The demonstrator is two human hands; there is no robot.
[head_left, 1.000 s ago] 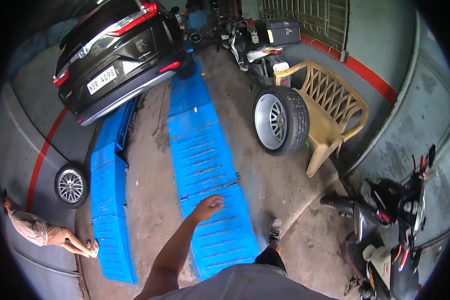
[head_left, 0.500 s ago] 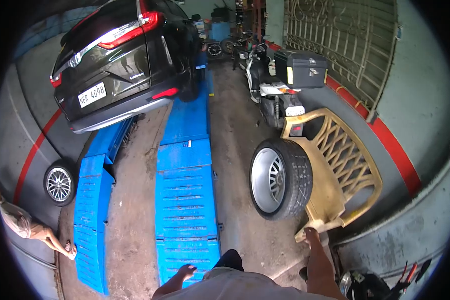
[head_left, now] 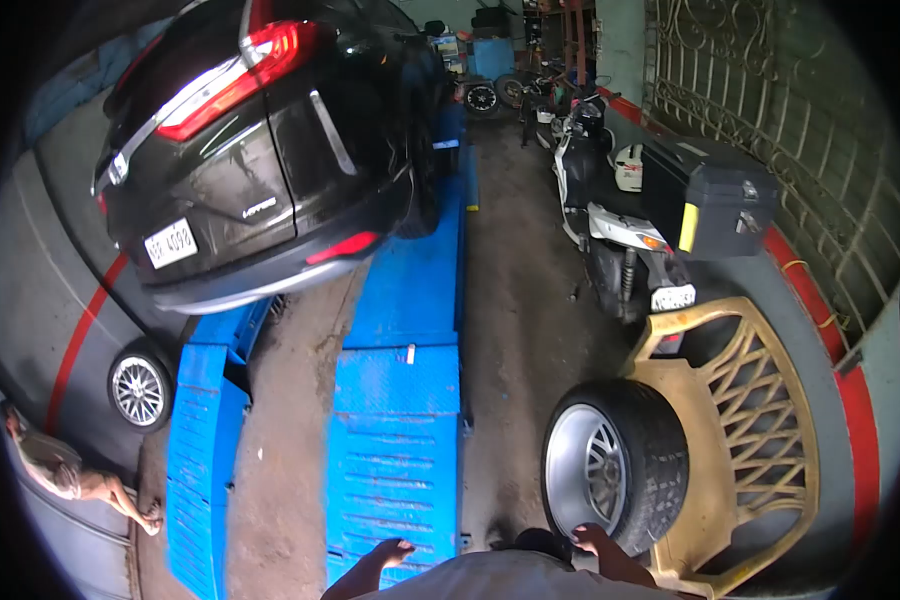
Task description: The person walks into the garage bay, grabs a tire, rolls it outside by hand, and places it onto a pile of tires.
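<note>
The top edge crops the car (head_left: 240,170), and whether the right hand (head_left: 592,540) touches the tire (head_left: 662,462) is unclear.

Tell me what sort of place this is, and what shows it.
Probably a vehicle repair or tire shop: a dark SUV stands on blue ramps, one loose wheel is beside a plastic armchair, and another leans by the wall.
</note>
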